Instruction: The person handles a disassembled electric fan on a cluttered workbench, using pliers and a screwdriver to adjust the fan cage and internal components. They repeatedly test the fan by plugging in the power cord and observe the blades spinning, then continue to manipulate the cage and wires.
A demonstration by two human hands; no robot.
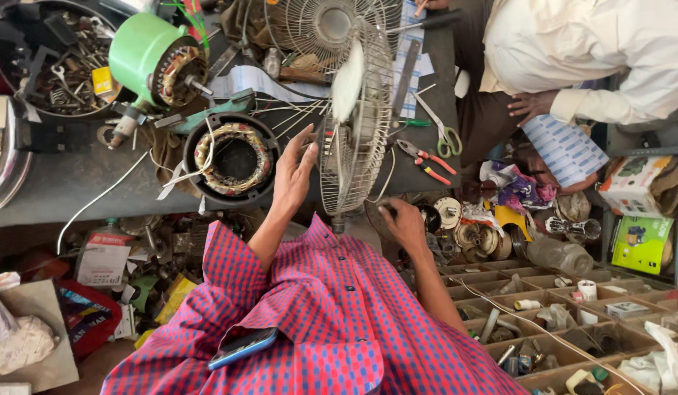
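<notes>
— On the surface [54, 183] at left sits the wound stator [233, 155]; our left hand [294, 170] hovers released beside the upright fan guard [357, 121].
— And the right hand [405, 223]?
— Clenched at the guard's base, we judge steadying it. Turning it next needs both hands.
— What it grips?
— Hidden; the bins at right are a blur.
</notes>
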